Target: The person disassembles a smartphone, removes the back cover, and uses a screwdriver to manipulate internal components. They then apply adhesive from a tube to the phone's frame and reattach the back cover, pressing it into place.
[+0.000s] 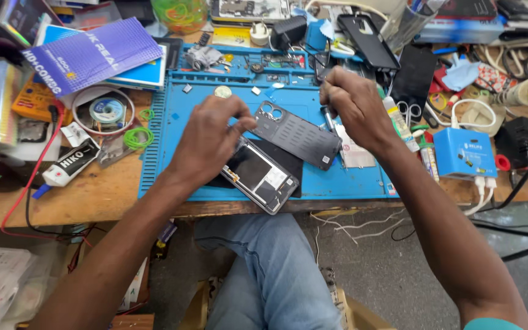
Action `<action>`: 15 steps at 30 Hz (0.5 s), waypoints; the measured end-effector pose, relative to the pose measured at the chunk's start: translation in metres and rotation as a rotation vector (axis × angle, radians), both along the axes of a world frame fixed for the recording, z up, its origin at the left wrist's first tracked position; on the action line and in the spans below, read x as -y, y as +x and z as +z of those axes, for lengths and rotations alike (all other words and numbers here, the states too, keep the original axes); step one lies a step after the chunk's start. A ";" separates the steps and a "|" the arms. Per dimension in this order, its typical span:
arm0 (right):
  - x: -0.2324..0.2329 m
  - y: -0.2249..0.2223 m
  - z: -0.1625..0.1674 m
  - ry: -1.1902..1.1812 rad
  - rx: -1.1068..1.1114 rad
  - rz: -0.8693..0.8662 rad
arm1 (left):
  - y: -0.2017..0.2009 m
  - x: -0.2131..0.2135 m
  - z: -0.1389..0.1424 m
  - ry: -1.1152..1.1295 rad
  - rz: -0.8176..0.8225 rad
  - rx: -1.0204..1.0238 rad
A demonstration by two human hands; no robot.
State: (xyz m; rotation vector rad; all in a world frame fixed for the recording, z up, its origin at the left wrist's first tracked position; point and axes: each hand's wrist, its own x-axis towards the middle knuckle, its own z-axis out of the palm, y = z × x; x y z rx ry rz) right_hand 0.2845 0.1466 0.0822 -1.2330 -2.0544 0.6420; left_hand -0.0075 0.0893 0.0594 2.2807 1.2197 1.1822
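An opened smartphone (261,177) lies on the blue repair mat (172,153) near its front edge, its insides showing. A dark grey back cover (297,135) with two camera holes rests tilted across the phone's far end. My left hand (209,137) lies on the phone and pinches the cover's near-left corner. My right hand (352,107) hovers over the cover's far right end, fingers closed around a thin metal-tipped tool (328,119) that points down beside the cover.
The wooden bench (93,198) is crowded: a purple-and-white box (90,55) at the left, a solder-wire reel (106,111), a white tube (68,164), a small blue box (464,153) with white cables at the right, scissors (409,113), more phone parts at the back.
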 end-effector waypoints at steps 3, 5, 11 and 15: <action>0.050 0.004 -0.011 0.104 0.114 -0.069 | -0.004 0.027 0.006 -0.056 0.051 0.085; 0.085 0.001 -0.022 0.122 0.243 -0.035 | -0.004 0.050 0.004 -0.033 0.051 0.074; 0.126 -0.012 -0.045 0.281 0.386 0.116 | -0.007 0.084 -0.008 -0.211 -0.030 0.280; 0.119 0.000 -0.045 0.193 0.291 0.065 | -0.007 0.088 -0.023 -0.356 -0.058 0.515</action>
